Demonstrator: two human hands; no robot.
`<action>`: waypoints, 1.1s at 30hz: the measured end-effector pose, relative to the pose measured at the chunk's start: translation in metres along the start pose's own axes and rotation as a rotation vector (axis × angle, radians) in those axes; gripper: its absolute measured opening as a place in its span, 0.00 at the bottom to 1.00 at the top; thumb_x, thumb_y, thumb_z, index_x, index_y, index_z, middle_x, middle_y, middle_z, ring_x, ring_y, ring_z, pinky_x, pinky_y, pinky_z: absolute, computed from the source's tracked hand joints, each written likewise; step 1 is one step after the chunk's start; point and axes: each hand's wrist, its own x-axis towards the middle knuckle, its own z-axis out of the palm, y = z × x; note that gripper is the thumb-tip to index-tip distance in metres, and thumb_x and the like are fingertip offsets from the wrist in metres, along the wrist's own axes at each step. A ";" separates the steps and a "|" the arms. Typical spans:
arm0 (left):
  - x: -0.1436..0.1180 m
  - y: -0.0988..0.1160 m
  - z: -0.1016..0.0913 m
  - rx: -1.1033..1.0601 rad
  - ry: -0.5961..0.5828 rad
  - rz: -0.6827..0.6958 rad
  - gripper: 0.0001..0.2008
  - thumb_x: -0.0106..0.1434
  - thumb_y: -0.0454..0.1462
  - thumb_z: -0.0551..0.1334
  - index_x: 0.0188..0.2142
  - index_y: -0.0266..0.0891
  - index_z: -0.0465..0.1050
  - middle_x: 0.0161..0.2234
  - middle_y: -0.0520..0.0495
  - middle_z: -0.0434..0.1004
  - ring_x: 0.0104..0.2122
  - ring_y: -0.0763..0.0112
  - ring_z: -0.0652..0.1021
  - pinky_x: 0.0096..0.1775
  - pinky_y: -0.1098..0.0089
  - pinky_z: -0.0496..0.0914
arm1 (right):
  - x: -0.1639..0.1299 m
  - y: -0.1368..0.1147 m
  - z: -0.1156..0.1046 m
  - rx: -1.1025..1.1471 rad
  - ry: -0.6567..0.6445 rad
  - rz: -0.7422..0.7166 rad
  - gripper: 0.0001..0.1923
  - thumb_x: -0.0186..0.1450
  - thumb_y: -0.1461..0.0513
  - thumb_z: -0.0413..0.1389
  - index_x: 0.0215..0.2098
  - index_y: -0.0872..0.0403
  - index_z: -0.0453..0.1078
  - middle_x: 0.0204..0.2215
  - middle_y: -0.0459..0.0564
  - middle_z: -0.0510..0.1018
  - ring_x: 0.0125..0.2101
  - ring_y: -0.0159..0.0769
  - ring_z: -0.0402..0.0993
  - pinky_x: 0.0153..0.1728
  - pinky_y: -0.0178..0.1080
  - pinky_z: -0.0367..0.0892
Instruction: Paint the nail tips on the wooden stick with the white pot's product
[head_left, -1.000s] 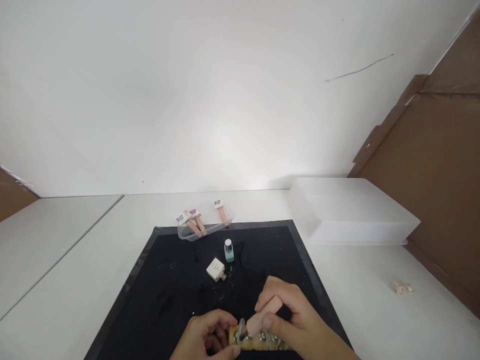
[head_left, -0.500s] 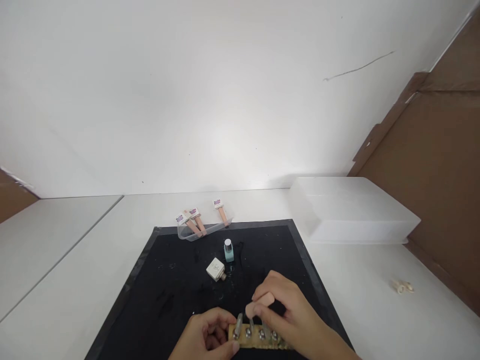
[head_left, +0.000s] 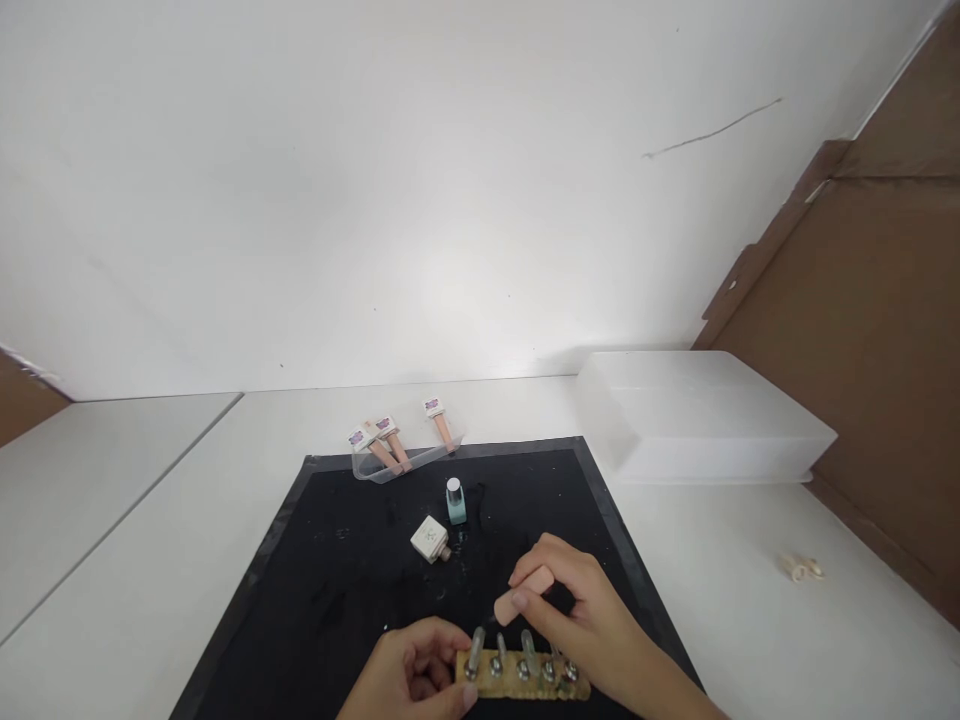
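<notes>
block (head_left: 517,680): pale wood, rough, speckled | pegs (head_left: 528,650): shiny metal | mat (head_left: 352,580): matt black, slightly rough | tabletop (head_left: 135,560): smooth white, faint sheen | storage box (head_left: 697,420): frosted translucent plastic | small bottle (head_left: 455,502): glossy, silver cap

both wrists cut off below – labels on sticks (head_left: 386,428) unreadable.

I saw a white table (head_left: 150,560) carrying a black mat (head_left: 337,590), a frosted bin (head_left: 705,420) and a clear tray (head_left: 405,462).

Single head view, forward and down, close over black mat (head_left: 352,590)
</notes>
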 end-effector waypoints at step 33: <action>0.000 0.008 -0.019 0.622 0.031 0.220 0.19 0.49 0.29 0.60 0.41 0.43 0.76 0.31 0.51 0.71 0.20 0.76 0.69 0.22 0.77 0.62 | 0.004 0.003 -0.005 0.207 0.069 0.172 0.11 0.64 0.63 0.52 0.24 0.53 0.70 0.25 0.49 0.82 0.27 0.38 0.75 0.31 0.37 0.65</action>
